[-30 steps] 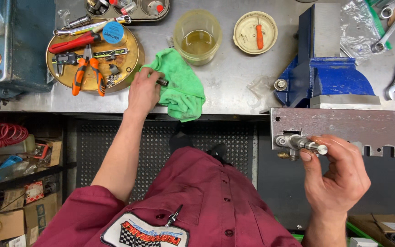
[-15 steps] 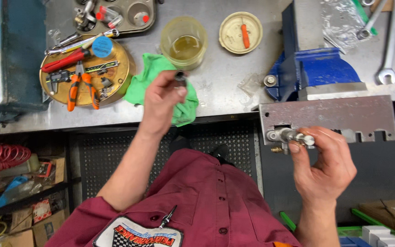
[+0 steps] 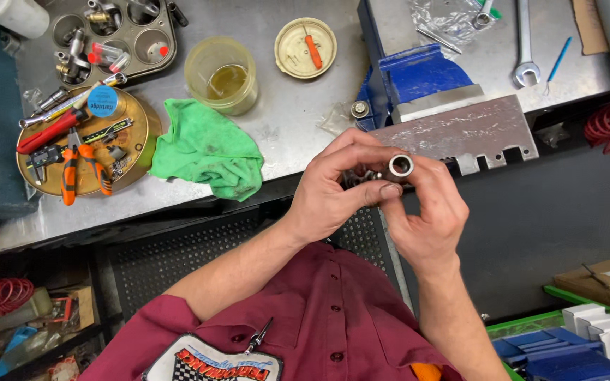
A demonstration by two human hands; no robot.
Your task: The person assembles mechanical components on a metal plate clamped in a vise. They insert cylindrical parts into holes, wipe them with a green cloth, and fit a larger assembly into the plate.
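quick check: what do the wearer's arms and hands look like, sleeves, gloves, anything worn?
Both hands are bare: left hand and right hand show no gloves, rings or watch in view. Forearms are uncovered. A short-sleeved dark red button-up work shirt ends near the left elbow, with a chequered chest patch and dark buttons.

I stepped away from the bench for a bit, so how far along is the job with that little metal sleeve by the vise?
Already done: the grey metal plate sits clamped in the blue bench vise. In hand: both the left hand and the right hand have a grip on a small silver metal sleeve just below the plate. Left: the sleeve is not yet on the plate; the green rag lies loose on the bench.
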